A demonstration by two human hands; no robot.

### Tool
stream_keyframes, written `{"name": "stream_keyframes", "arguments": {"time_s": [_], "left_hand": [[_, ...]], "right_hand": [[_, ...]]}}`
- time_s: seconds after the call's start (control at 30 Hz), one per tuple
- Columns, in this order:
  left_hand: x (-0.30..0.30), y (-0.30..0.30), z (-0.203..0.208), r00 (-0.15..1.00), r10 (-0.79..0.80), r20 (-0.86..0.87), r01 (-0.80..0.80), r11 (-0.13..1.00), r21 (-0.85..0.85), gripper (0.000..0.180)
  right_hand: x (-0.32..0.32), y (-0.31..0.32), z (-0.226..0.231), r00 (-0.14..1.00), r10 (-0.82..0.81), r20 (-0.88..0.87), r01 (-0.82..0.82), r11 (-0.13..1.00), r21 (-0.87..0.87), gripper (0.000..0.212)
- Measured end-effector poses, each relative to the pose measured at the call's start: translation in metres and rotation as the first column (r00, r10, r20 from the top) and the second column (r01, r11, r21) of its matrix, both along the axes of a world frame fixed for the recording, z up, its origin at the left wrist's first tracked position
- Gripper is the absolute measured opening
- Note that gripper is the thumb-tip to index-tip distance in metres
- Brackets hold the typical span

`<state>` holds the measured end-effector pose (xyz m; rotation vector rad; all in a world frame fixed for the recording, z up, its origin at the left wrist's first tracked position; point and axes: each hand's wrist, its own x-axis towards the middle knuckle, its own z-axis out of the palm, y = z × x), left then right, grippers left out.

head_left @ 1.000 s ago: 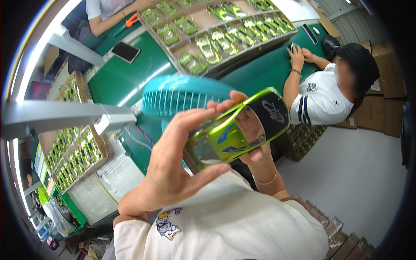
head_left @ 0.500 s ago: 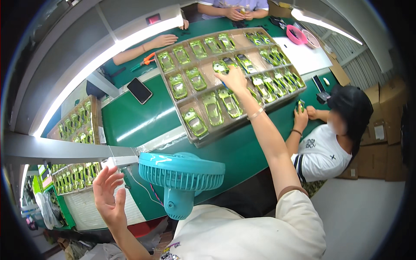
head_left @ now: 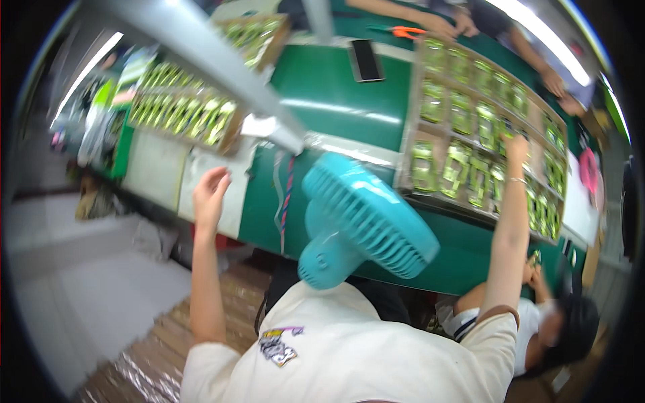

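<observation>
My right hand (head_left: 516, 149) reaches over a divided tray (head_left: 457, 206) holding rows of shiny green toy car shells (head_left: 460, 111). Its fingers are down among the shells of the middle row, touching or close to one; blur hides whether they grip it. Off to the left, my left hand (head_left: 210, 195) is raised in the air near the table's edge. Its fingers are loosely bent, apart from the thumb, with nothing in them. Between my arms, in front of my chest, a turquoise fan (head_left: 366, 218) stands out.
A second tray (head_left: 232, 134) of green shells stands at the left, beyond a grey metal post (head_left: 222, 74). A black phone (head_left: 366, 60) lies on the green table. Orange-handled pliers (head_left: 406, 31) lie at the back. Co-workers' hands are across the table; a capped person (head_left: 571, 319) sits at right.
My view has swung left, shifting the tray to the right. My left hand's fingers have bent from a spread pose. My right hand remains over the tray's middle row.
</observation>
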<state>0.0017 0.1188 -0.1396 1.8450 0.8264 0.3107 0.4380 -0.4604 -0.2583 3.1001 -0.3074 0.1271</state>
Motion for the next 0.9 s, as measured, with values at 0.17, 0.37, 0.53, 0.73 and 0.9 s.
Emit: {"name": "stream_keyframes", "arguments": {"time_s": [0.17,0.37,0.53,0.73,0.9], "left_hand": [[-0.034,0.042,-0.084,0.963,0.113,-0.244,-0.024,0.94,0.341,0.017],[-0.013,0.048,-0.146,0.957,-0.035,-0.286,0.22,0.732,0.644,0.016],[-0.006,0.084,-0.151,0.821,-0.428,-0.378,0.557,0.452,0.697,0.014],[-0.015,0.097,-0.145,0.841,-0.517,-0.161,0.49,0.601,0.631,0.012],[0.006,0.049,-0.017,0.861,-0.451,0.233,0.41,0.889,0.205,0.014]], "right_hand": [[-0.023,0.055,0.029,0.998,-0.053,-0.032,0.048,0.991,-0.121,0.061],[-0.033,0.064,0.044,0.992,-0.094,0.082,0.094,0.996,0.011,0.061],[-0.076,0.065,0.086,0.906,-0.148,0.397,-0.127,0.799,0.588,0.06],[-0.204,0.065,0.144,0.906,-0.173,0.387,-0.41,-0.589,0.696,0.044],[-0.357,0.166,0.231,0.698,-0.163,0.697,-0.668,-0.501,0.551,0.052]]}}
